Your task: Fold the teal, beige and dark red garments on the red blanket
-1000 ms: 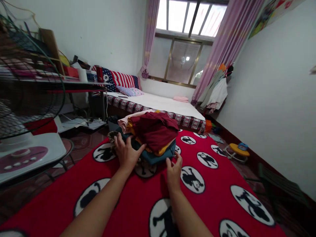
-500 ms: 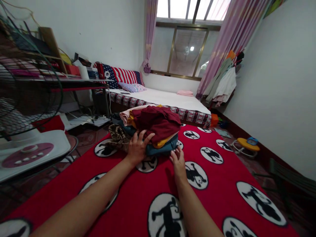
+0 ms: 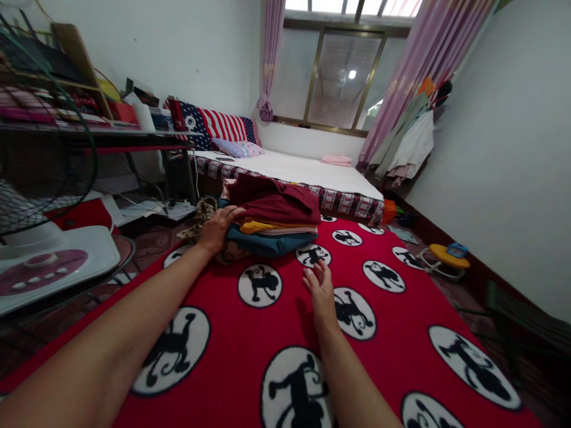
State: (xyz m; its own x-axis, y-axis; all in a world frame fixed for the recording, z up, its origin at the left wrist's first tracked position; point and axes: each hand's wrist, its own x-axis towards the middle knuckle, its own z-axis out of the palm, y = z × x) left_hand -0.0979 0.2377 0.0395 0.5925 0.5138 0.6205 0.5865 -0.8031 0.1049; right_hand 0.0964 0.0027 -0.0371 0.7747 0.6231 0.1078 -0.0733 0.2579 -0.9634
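A pile of folded clothes lies on the far part of the red blanket (image 3: pixel 232 333) with black monkey figures in white circles. On top is a maroon garment (image 3: pixel 276 201), with mustard-yellow, pale pink and teal cloth (image 3: pixel 267 242) layered beneath it. A brown patterned cloth (image 3: pixel 203 215) sticks out at the left. My left hand (image 3: pixel 217 230) grips the pile's left edge, its fingertips against the maroon and teal layers; the thumb is hard to see. Nearer to me and apart from the pile, my right hand (image 3: pixel 320 289) is open and empty, fingers slightly curled above the blanket.
A white-covered bed (image 3: pixel 285 163) with a pillow (image 3: pixel 238 148) stands beyond, below the window. To the left are a cluttered desk (image 3: pixel 129 134) and a fan with a white base (image 3: pixel 84 255). A yellow stool (image 3: pixel 448 255) and a dark folding chair (image 3: pixel 526 321) stand at the right.
My left hand has moved left and away, from the pile's front to its left side. The pile has shifted slightly left and away. My right hand has stayed nearly still and is now apart from it.
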